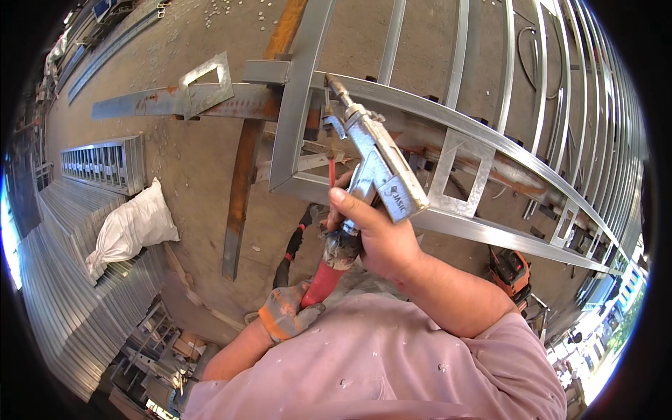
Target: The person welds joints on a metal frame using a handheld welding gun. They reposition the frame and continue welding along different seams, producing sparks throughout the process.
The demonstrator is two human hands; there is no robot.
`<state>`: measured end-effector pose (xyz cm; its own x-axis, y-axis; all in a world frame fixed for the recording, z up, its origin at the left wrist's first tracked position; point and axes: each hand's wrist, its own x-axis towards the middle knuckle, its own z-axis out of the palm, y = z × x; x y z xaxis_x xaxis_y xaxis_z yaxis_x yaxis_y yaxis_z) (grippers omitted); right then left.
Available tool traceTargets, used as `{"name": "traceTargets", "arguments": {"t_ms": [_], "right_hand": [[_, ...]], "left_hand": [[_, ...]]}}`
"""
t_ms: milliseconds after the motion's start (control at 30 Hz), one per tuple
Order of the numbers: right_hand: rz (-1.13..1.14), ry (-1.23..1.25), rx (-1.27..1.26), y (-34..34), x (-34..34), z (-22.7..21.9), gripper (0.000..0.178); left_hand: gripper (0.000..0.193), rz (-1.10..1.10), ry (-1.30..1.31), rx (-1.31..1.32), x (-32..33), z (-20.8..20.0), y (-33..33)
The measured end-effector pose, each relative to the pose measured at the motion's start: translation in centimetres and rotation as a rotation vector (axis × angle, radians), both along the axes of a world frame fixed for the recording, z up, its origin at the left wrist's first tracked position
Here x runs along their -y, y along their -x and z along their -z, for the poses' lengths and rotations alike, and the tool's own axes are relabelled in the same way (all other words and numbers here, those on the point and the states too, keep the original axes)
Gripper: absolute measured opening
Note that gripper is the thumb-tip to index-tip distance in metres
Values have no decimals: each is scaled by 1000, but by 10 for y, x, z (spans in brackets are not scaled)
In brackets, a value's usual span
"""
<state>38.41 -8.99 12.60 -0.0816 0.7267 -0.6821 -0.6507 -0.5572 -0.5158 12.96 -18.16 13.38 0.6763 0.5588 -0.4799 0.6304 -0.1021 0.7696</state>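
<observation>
Here, centre frame | your bare right hand (381,241) clasps the welding gun (381,171): rigid, weighty metal | gloved left hand (287,311) pinches its red hose (322,283), best held low.

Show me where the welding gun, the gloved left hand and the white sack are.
welding gun (378,164), head view, on its metal body.
left hand (283,315), head view, on the glove's back.
white sack (133,227), head view, on its middle.

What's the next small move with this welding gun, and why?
Probably lower the nozzle onto the frame corner: the right hand grips the welding gun with its tip hovering just above the galvanized tube, while the gloved left hand steadies the red hose.
</observation>
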Motion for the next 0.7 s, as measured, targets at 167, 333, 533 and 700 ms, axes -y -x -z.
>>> {"name": "traceTargets", "arguments": {"t_ms": [167,333,533,700], "right_hand": [[-31,16,0,9,-7,3,36],[-30,12,-4,14,-12,7,38],[-13,-114,-43,15,-11,9,40],[-48,-173,-98,13,-12,12,36]], "left_hand": [[28,0,5,-7,-2,3,20],[40,50,-17,-41,3,12,37],[39,163,-91,-3,1,17,57],[24,232,33,9,-18,-3,59]]}}
